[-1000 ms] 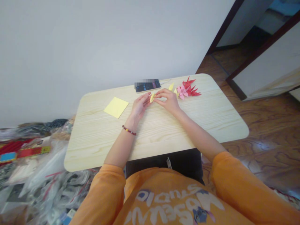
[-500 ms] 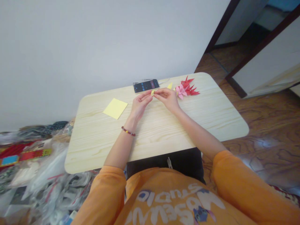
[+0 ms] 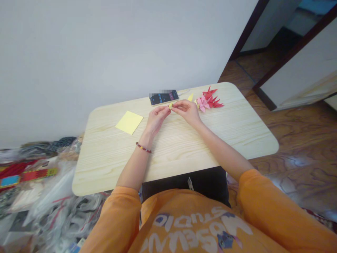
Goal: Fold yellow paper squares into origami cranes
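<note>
My left hand point(image 3: 157, 120) and my right hand point(image 3: 187, 112) meet above the middle of the pale wooden table point(image 3: 110, 154). Their fingertips pinch a small folded piece of yellow paper point(image 3: 171, 105), mostly hidden by my fingers. A flat yellow paper square point(image 3: 129, 122) lies left of my left hand. Beyond my right hand are a folded yellow paper piece point(image 3: 190, 97), a pink origami crane point(image 3: 202, 104) and red origami cranes point(image 3: 211, 97). A black smartphone point(image 3: 163, 97) lies at the far edge.
Plastic bags and colourful packages point(image 3: 47, 200) are heaped on the floor left of the table. A white wall point(image 3: 105, 59) stands behind it. Patterned brown flooring point(image 3: 297, 147) extends to the right, with a doorway point(image 3: 273, 31) at upper right.
My hands have drawn closer together around the small yellow piece, which now shows less between my fingertips. The view has shifted slightly.
</note>
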`<action>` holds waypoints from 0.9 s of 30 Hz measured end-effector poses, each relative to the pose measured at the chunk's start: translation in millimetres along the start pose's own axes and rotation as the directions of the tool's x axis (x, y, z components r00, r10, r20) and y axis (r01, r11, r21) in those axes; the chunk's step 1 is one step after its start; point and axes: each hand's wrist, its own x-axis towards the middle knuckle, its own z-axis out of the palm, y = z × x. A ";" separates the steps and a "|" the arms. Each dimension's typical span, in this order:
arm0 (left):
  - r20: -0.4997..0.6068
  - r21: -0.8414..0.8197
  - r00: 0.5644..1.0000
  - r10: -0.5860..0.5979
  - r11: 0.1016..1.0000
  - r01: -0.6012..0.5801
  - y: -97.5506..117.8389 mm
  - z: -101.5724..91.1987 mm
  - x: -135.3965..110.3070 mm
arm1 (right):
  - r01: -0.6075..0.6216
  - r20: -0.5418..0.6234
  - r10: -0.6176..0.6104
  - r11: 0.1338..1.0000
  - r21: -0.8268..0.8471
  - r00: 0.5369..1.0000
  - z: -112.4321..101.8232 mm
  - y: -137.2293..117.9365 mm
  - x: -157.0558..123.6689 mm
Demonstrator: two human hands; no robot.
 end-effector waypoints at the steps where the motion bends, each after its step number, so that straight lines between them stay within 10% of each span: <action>1: -0.017 0.014 1.000 0.018 1.000 -0.018 -0.6 0.3 0.2 | -0.004 0.001 0.004 1.000 0.000 1.000 0.6 -0.2 -0.3; 10: -0.074 0.427 0.921 0.383 0.847 -0.318 -0.5 11.9 -10.8 | -0.006 0.039 0.008 0.998 -0.056 0.999 5.4 0.7 -4.0; 27: 0.004 0.741 0.882 0.471 0.591 -0.319 -4.1 8.7 -20.1 | 0.093 0.074 -0.076 0.963 -0.252 0.994 9.0 -4.1 -12.6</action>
